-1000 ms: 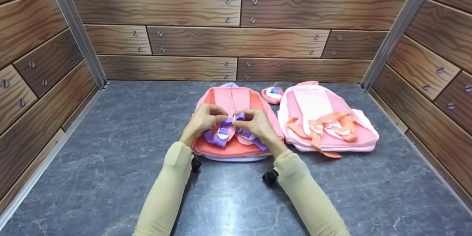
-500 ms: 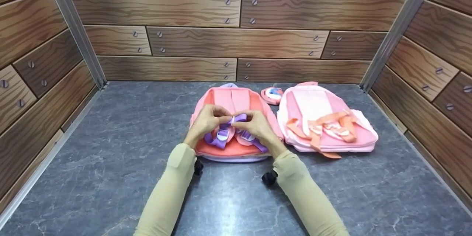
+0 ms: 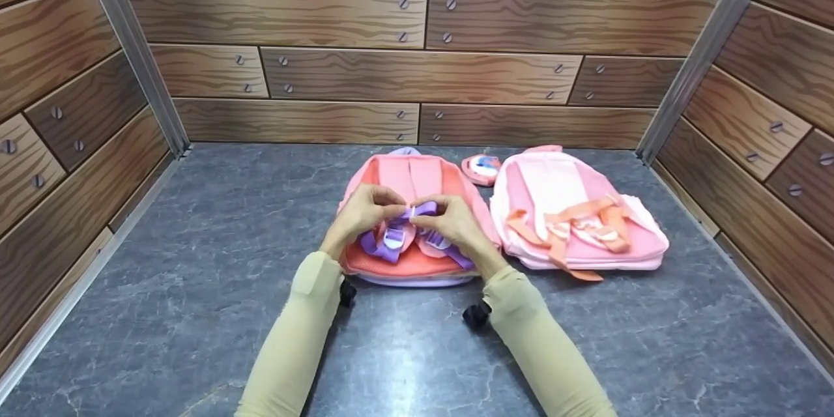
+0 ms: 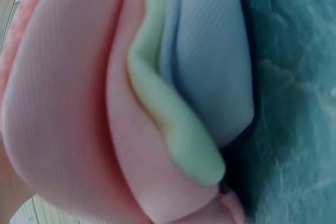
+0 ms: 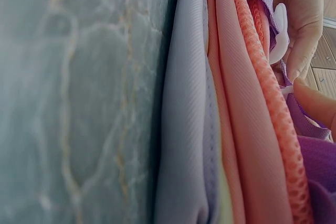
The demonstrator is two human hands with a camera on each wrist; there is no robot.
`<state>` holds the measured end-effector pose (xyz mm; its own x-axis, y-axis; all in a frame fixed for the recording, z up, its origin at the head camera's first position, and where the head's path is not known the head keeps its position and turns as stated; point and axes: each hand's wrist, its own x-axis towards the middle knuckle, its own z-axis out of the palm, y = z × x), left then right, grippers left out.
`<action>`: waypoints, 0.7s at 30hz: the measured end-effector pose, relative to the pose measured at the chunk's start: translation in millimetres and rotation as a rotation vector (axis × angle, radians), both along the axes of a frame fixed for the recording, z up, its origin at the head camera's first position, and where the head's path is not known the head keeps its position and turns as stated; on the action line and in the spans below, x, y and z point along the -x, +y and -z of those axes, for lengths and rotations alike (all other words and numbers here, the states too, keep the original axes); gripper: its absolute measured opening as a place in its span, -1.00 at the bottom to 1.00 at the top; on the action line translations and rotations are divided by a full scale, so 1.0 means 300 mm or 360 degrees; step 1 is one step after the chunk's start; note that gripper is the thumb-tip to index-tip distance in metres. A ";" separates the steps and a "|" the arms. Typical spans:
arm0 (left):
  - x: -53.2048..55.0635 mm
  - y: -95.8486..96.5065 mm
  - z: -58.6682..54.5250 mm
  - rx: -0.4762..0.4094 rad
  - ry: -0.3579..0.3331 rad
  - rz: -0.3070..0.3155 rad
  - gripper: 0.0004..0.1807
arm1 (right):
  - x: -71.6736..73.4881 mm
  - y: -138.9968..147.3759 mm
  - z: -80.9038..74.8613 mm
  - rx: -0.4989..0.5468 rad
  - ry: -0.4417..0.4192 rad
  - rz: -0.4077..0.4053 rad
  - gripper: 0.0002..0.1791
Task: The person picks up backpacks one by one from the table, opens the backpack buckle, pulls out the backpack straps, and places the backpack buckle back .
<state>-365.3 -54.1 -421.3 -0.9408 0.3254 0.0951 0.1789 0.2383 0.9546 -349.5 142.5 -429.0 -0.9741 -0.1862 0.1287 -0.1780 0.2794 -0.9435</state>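
A coral-pink backpack [image 3: 427,172] lies with its shoulder straps up, below both hands. My left hand [image 3: 358,212] and right hand [image 3: 456,218] meet over its middle, pinching a purple webbing strap [image 3: 427,208] between thumbs and fingers. A small white piece [image 3: 412,211] on the strap shows between the fingertips of the two hands. Nearer to me, a white buckle [image 3: 393,238] hangs on the purple webbing. In the right wrist view the right thumb [image 5: 315,100] presses close to the white piece. The left wrist view mostly shows the backpack's folded side [image 4: 63,93].
Right beside it lies a pale pink backpack [image 3: 550,176] with loosely bundled orange straps [image 3: 612,225]. A small round red-and-white item [image 3: 482,168] sits between the two bags at the back. Wood-patterned walls [image 3: 417,71] enclose the dark grey marbled table [image 3: 228,260].
The left fingertips have shifted slightly right, closer to the right hand's, and the pinched strap sits a touch lower. Both backpacks stay in place.
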 end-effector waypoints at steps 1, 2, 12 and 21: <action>0.001 -0.004 0.000 -0.0009 -0.0003 0.0006 -0.88 | 0.000 0.000 0.001 0.0002 0.0008 -0.0005 -0.65; 0.001 -0.007 0.000 -0.0020 -0.0009 0.0014 -0.87 | 0.001 0.000 0.003 0.0009 0.0012 -0.0008 -0.65; 0.005 -0.006 -0.003 0.0033 0.0030 -0.0023 -0.87 | -0.001 0.002 0.000 0.0014 0.0015 -0.0001 -0.64; 0.001 0.002 -0.004 0.0076 0.0083 -0.0019 -0.89 | -0.001 0.001 -0.005 0.0005 -0.0003 -0.0001 -0.66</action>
